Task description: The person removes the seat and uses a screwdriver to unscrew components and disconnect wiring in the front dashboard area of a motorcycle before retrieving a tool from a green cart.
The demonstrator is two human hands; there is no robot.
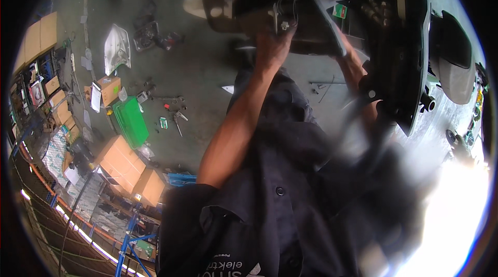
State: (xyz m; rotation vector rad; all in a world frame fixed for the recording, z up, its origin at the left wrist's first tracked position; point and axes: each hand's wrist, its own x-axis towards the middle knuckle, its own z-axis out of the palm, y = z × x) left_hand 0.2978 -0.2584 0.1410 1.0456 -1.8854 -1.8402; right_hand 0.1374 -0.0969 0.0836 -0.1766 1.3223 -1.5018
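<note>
My left hand point(275, 46) is closed at a small metal bracket point(284, 25) with thin wires above it, on the underside of a dark vehicle body point(244, 2). My right hand point(347, 51) reaches up to the lower end of a long grey strip point(326, 15) slanting across that body; its fingers are mostly hidden. A small green-and-white label or packet point(340, 11) sits beside the strip. Black parts and tubes crowd around my right forearm, partly blurred.
On the floor at left lie a green bin point(129, 121), cardboard boxes point(119, 163), loose wrenches point(166, 99) and a silver panel point(116, 49). Racking point(129, 240) runs along the lower left. A thin rod point(327, 88) lies below my right hand. A grey vehicle point(451, 80) fills the right.
</note>
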